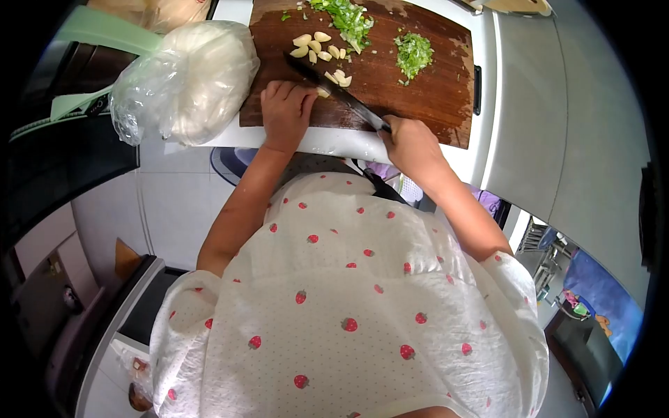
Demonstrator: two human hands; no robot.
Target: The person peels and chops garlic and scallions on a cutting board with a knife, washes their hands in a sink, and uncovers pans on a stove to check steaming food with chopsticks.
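My right hand is wrapped round the handle of a kitchen knife, whose dark blade slants up and left across a wooden cutting board. Close to the blade, my left hand has its fingers curled down on the board, with a garlic clove at its fingertips. Cut garlic pieces lie just beyond the blade. Several peeled garlic cloves are grouped farther up. Chopped green onion lies in two heaps, a larger heap at the top and a smaller heap on the right.
A clear plastic bag with something white and rounded inside stands left of the board, beside a pale green handle-like piece. The white counter edge runs along the near side. A grey surface is at the right.
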